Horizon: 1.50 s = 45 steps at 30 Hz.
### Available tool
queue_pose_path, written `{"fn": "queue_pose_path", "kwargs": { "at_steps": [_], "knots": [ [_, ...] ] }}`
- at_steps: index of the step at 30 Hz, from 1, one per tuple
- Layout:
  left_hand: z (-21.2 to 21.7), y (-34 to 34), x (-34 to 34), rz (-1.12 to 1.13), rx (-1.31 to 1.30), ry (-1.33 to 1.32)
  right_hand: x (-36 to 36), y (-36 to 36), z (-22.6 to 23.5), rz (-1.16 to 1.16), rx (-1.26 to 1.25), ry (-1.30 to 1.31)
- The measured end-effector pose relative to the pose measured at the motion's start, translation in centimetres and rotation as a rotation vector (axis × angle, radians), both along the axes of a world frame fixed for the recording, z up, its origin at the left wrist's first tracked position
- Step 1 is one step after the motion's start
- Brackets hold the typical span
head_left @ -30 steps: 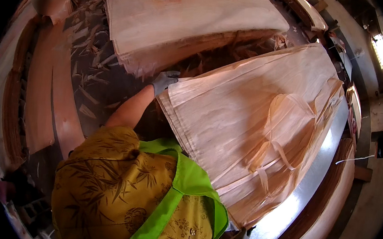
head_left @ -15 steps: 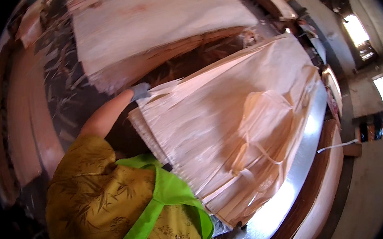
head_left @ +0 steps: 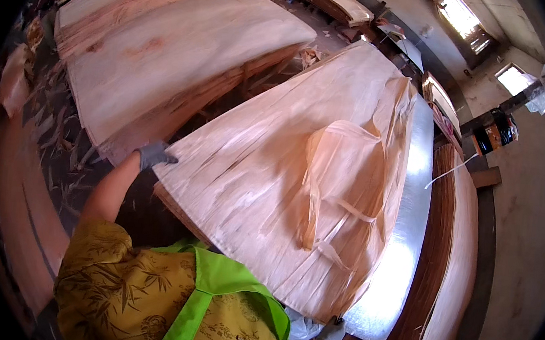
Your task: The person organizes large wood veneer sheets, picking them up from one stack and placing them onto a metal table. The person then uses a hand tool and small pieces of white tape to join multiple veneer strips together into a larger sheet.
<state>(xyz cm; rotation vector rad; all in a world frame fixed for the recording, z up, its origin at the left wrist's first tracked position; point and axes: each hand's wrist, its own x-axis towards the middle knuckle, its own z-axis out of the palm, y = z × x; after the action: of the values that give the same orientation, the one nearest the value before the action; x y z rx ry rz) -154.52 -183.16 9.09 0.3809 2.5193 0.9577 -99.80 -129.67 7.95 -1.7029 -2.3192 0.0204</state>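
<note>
A large thin wood veneer sheet [head_left: 246, 174] lies over a pile in front of me, its far end narrowing away from me. My left hand [head_left: 156, 155], in a grey glove, is closed on the sheet's near left corner. At the near right corner my right hand [head_left: 332, 331], also gloved, grips the edge; its fingertips are dark and partly hidden. Layered veneer edges [head_left: 181, 212] show below the sheet's near side. Loose curled veneer strips [head_left: 311, 206] rest on top, and the right side of the sheet is wrinkled and torn.
A shiny metal sheet [head_left: 401, 259] sticks out from under the veneer on the right. Beyond it stands another veneer stack [head_left: 456, 251]. A big veneer stack [head_left: 185, 52] fills the far left. Wood scraps [head_left: 49, 124] litter the floor at left, beside long curved boards [head_left: 24, 193].
The view has shifted, moving most things leftward in the picture. The veneer's left edge, folded before, now runs straight, and its left corner lies smoother. Both hands keep hold of the corners.
</note>
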Motion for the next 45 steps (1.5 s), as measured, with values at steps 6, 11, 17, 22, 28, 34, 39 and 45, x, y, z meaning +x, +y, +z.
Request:
{"fn": "queue_pose_path", "kwargs": {
  "at_steps": [6, 11, 17, 22, 28, 34, 39, 45],
  "knots": [
    [-0.2, 2.0, 1.5, 0.03, -0.018, -0.058, 0.9, 3.1, -2.1, -0.047, -0.024, -0.019],
    [-2.5, 3.7, -2.5, 0.003, 0.083, -0.131, -3.7, 8.7, -1.0, 0.065, 0.021, 0.024],
    [1.2, 5.3, -3.7, -0.263, 0.024, -0.065, -6.2, 11.6, 1.2, 0.126, -0.166, 0.168],
    [4.5, 2.8, 2.0, -0.141, -0.05, -0.197, -0.7, 6.0, 1.5, -0.135, -0.866, 0.773],
    [4.1, 5.8, 5.4, -0.044, 0.026, -0.272, 3.0, 3.2, -5.1, 0.114, -0.961, 1.034],
    [-1.5, 3.0, 4.1, -0.039, 0.102, -0.253, -3.3, -2.3, -4.2, -0.012, -0.629, 0.554],
    [-4.2, 2.1, 3.6, -0.004, 0.158, -0.253, -4.1, -2.3, -6.0, 0.01, -0.582, 0.655],
    [-2.8, 4.9, 6.4, 0.027, 0.082, -0.181, -3.9, -0.6, -5.0, 0.065, -1.14, 0.801]
  ]
}}
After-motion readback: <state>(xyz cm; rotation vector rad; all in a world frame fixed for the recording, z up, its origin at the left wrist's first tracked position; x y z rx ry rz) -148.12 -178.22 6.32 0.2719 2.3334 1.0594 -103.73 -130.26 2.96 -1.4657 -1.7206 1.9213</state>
